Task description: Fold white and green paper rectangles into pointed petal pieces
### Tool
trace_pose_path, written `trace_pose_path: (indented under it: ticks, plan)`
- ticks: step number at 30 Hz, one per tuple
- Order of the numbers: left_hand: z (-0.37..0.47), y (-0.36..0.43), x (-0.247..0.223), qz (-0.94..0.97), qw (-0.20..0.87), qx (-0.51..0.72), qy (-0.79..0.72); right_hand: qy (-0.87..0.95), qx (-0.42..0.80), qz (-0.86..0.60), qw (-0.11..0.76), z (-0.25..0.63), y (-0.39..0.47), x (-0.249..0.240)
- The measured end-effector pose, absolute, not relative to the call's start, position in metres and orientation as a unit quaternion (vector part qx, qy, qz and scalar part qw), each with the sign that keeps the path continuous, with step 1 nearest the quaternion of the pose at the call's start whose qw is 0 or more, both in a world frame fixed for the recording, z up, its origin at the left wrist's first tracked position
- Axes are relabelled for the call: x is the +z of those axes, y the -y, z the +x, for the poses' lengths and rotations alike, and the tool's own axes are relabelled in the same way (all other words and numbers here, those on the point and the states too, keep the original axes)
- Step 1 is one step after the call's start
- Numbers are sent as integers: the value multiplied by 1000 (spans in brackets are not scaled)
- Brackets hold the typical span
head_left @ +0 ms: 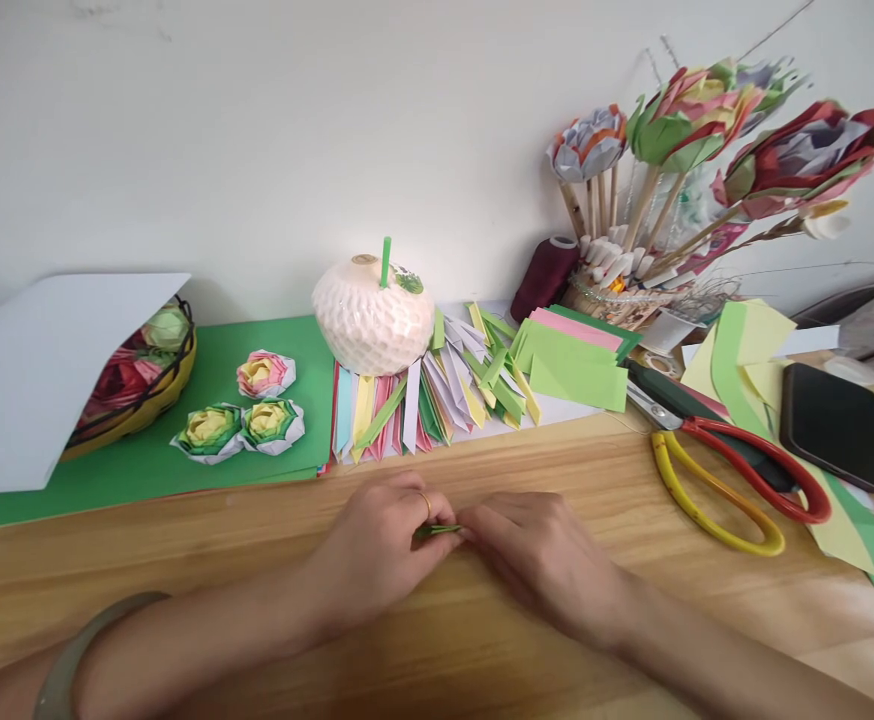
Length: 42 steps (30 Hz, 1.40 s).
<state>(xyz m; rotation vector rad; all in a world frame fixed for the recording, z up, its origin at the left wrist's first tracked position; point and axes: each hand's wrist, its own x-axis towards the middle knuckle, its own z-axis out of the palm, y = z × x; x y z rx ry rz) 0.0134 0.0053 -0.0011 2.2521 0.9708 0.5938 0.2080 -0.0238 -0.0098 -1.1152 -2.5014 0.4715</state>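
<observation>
A small folded piece of green paper is pinched between both hands above the wooden table. My left hand, with a ring on one finger, is closed on its left part. At its right end, the fingertips of my right hand are pressed together on it. Beyond the hands lies a pile of folded paper strips in green, white, yellow and pink. Flat green paper pieces are stacked to the right of the strips.
Scissors with red and yellow handles and a black phone lie at right. Behind stand a white textured container, a maroon thread spool and paper flowers on sticks. Three paper flowers and a basket are at left.
</observation>
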Motion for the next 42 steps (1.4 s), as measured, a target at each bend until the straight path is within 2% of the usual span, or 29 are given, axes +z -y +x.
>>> trace_pose_path:
  ticks: [9,16,23,26,34,39,42]
  plan:
    - [7,-4,-8,886,208,309,-277,885,225,-368,174,218,17,0]
    - [3,-7,-7,901,84,320,-281,882,159,-386,218,231,18,-5]
    - [-5,-15,-5,890,67,330,-307,865,145,-413,245,245,11,-3]
    - [-6,-16,-2,875,93,352,-318,865,147,-415,240,247,9,1]
    - [0,-12,-5,925,46,320,-199,891,142,-344,262,231,15,1]
    - [-1,-14,-6,925,45,325,-190,893,180,-327,252,235,13,5]
    - [-2,-15,-7,912,51,353,-204,885,159,-343,273,241,13,6]
